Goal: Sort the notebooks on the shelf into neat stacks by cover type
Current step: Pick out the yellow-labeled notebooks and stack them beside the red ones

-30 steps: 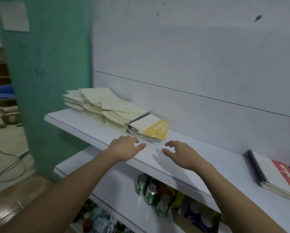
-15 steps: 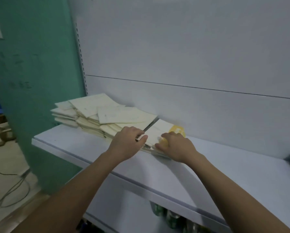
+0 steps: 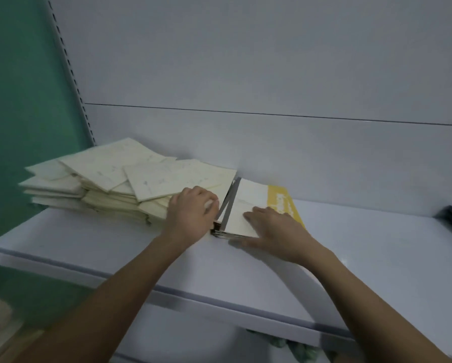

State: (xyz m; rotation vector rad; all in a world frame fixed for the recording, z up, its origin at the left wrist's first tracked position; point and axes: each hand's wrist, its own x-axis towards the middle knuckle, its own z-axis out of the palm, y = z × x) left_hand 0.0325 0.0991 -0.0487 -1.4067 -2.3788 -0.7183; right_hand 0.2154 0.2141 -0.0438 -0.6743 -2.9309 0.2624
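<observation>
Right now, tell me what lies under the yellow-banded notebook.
Under the yellow-banded notebook a few more notebook edges show, resting on the shelf. Their covers are hidden; the right hand presses on top.

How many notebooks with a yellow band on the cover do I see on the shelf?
1 shows its cover: the yellow-banded notebook tops the small stack right of the cream pile, under the right hand. The left hand is at its spine. Those beneath are hidden, so there may be more.

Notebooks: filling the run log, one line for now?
left hand on cream pile | right hand flat on yellow-edged notebook | unsorted
</observation>
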